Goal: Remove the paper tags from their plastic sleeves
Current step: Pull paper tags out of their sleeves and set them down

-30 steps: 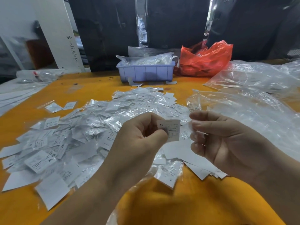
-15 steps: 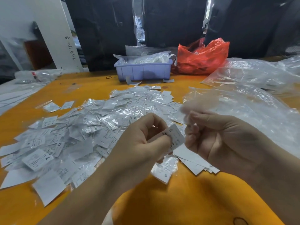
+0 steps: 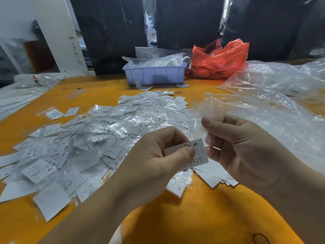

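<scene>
I am pinching the small white paper S tag (image 3: 197, 153) in my left hand (image 3: 154, 161), while my right hand (image 3: 246, 152) is pinching what looks like its blurred clear plastic sleeve (image 3: 202, 111), pulling straight apart.

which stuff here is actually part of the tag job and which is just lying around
In the job: paper tag pinched by left hand; clear sleeve in right hand; pile of sleeved tags; bare tags.
Lying about: purple bin; red bag; big clear bags.
</scene>
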